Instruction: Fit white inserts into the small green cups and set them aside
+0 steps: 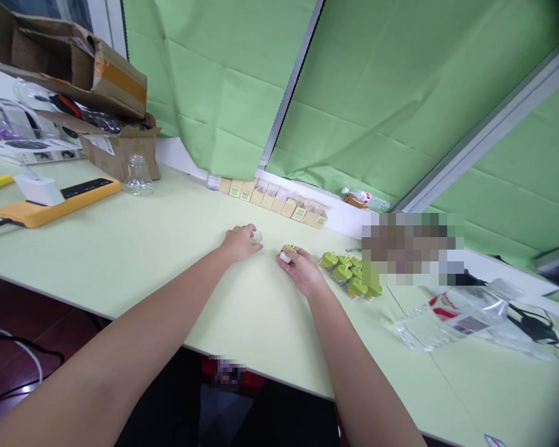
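My left hand (238, 242) is closed around a small clear cup (257, 238) with a bit of yellow at its bottom, low over the pale table (158, 248). A short way to the right, my right hand (302, 268) grips a small green lid (289, 248) with a white part beneath it. The two pieces are apart. Beside my right wrist stands a cluster of small clear jars with green lids (343, 272), some yellow showing inside them. Fingers hide part of both held pieces.
Small tan cardboard boxes (272, 200) line the back edge. A large water bottle (451, 316) lies at right, a smaller bottle (370, 200) behind. At left are an orange power strip (84, 194), a clear glass jar (138, 177) and stacked cartons (121, 152).
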